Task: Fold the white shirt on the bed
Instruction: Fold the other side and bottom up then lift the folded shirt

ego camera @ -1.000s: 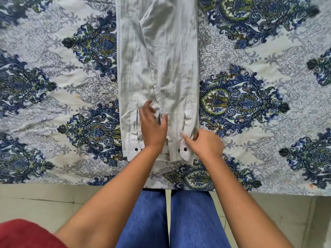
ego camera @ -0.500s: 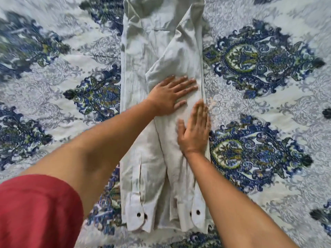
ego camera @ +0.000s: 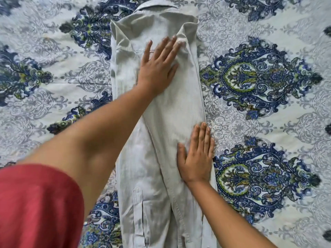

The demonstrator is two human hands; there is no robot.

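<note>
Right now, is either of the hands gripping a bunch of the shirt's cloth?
No, the left hand and the right hand both lie flat with straight fingers on the white shirt.

One view: your head-worn wide-angle camera, facing forward and steeply down, close above your left hand [ego camera: 157, 68] and right hand [ego camera: 196, 163]. Coverage: red fabric sleeve [ego camera: 35, 203] behind the left hand to the collar [ego camera: 155, 7] of the folded white cloth shirt [ego camera: 170, 113] beyond its fingertips.
</note>
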